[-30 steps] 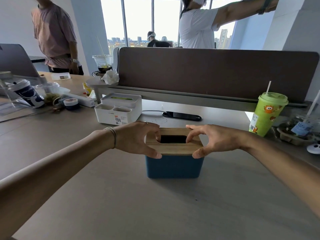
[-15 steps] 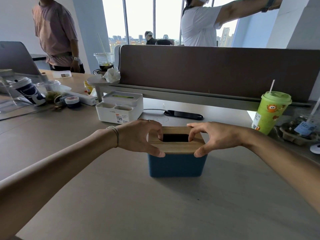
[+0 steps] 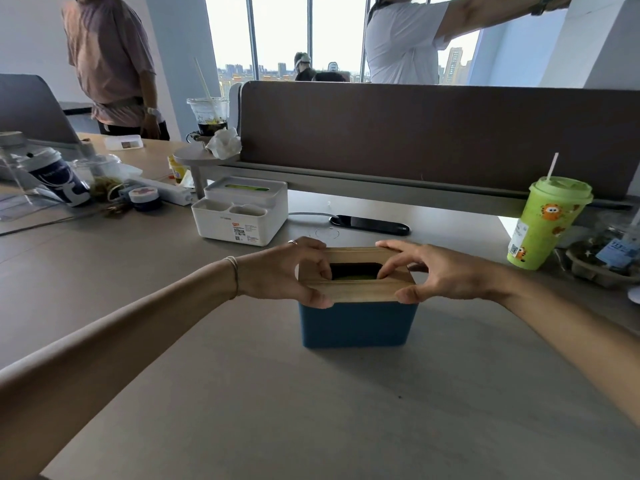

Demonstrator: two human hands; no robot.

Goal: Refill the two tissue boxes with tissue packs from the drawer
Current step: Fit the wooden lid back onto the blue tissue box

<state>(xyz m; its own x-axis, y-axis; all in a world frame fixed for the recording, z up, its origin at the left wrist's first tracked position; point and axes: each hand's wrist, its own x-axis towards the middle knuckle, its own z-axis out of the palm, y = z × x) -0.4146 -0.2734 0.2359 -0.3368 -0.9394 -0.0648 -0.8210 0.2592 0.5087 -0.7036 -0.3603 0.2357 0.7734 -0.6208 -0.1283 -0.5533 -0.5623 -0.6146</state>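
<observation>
Both hands on the wooden lid of the blue box, mid-desk. Change over the last second: index fingers have moved from the lid's edges into the slot. Left hand has thumb under the near-left corner and a fingertip hooked in the slot's left end; right hand mirrors it at the right end. Fingers pinched onto the lid, not fully curled. Lid looks seated or barely cracked; can't tell which.

Green shows through the slot now, probably a pack inside, but too little visible to be sure. So I read this either as pressing the lid home after loading, or reaching through to pull the first tissue. White box sits behind and to the left, lid on, green in its slot too. Drawer not in view.
</observation>
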